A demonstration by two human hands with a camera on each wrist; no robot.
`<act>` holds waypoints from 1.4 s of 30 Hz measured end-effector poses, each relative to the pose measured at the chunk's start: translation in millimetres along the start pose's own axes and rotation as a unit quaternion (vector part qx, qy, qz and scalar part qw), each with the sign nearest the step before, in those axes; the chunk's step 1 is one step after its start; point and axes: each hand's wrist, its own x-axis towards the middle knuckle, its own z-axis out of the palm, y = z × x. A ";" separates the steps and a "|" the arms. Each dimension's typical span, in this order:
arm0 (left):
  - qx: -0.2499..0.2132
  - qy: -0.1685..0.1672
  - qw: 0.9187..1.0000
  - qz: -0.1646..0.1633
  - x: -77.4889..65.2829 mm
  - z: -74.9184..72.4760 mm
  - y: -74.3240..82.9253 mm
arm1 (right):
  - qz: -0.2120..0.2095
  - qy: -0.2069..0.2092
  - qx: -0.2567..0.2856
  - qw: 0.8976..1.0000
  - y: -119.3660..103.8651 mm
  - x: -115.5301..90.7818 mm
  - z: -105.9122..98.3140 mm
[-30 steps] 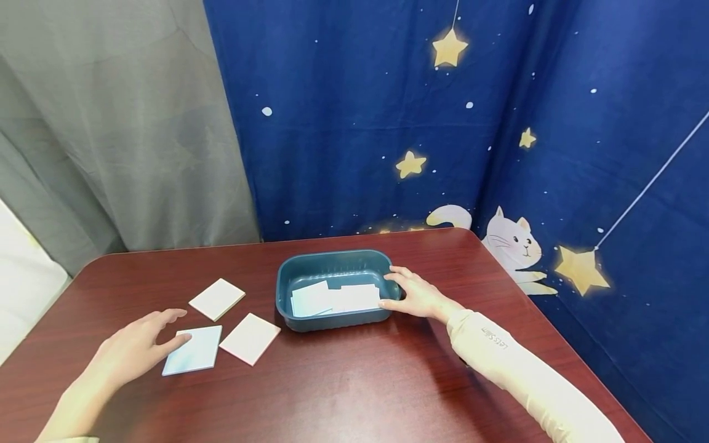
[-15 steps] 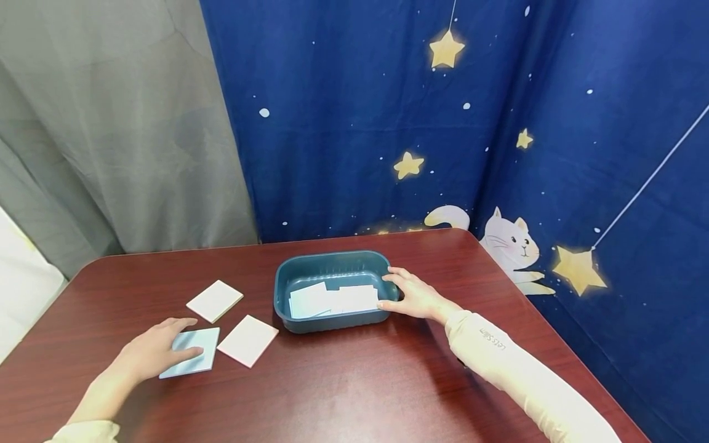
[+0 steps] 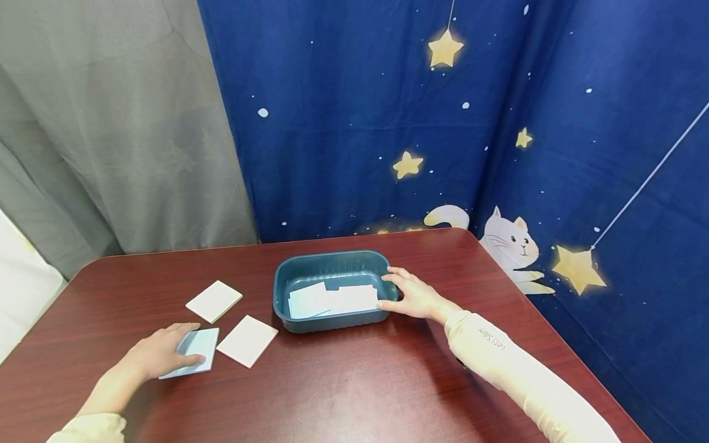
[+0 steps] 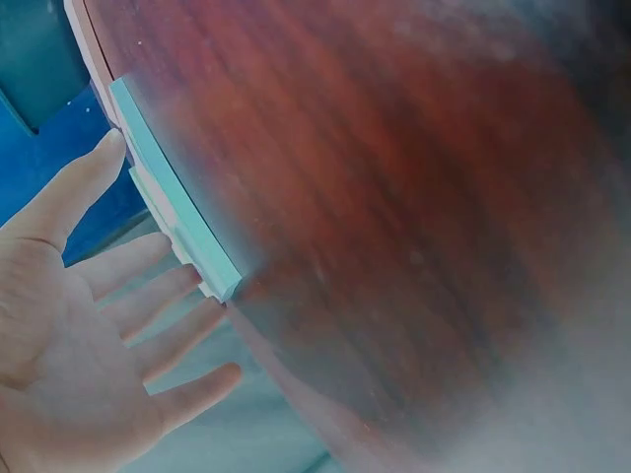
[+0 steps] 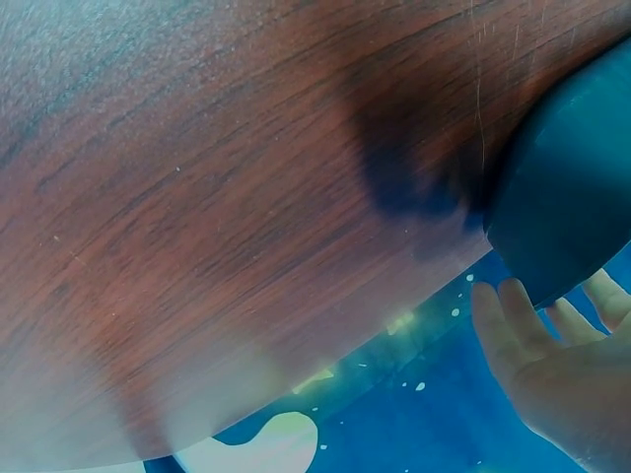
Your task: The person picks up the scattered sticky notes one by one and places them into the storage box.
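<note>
My left hand (image 3: 163,354) spans a light-blue square pad (image 3: 198,351), which looks like sticky notes, lying flat on the table. Its fingers are spread and nearly straight; in the left wrist view, the thumb and fingertips are close to the edge of the pad (image 4: 182,197). Whether they press on it is hard to tell. At the right end of a dark teal bin (image 3: 338,320), my right hand (image 3: 415,297) holds the rim, thumb in front and fingers behind. In the right wrist view, its fingers (image 5: 518,315) lie against the wall of the bin (image 5: 572,158).
Two more square pads lie by the left hand: a cream one (image 3: 214,301) behind and a pinkish one (image 3: 247,341) to the right. Several pale square pads (image 3: 310,300) lie inside the bin. The brown table (image 3: 343,381) ends at curtains (image 3: 343,123) behind.
My left hand has moved right and down over the light-blue pad, covering more of it. The right hand stays at the bin's end. The head view shifts slightly.
</note>
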 end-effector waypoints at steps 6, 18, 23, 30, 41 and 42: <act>0.003 -0.008 1.000 -0.003 -0.1 -1.1 0.0 | 0.001 -0.001 0.001 1.000 -0.5 0.2 -0.6; 0.023 0.001 1.000 -0.008 -6.3 -4.2 0.7 | 0.004 -0.003 0.002 1.000 -1.9 0.4 -2.3; 0.030 0.000 0.999 -0.013 -7.8 -5.1 1.2 | 0.006 -0.006 0.002 1.000 -2.1 0.1 -2.4; 0.027 -0.002 0.999 -0.025 -8.4 -6.4 1.3 | -0.002 0.001 0.009 1.000 -0.7 -0.2 -1.8; 0.039 0.006 0.998 -0.044 -10.1 -6.0 -1.9 | -0.002 0.003 0.010 1.000 0.8 -0.6 -0.3; 0.039 0.008 0.998 -0.045 -10.7 -6.2 -2.1 | 0.000 0.001 0.010 1.000 0.8 -0.6 -0.1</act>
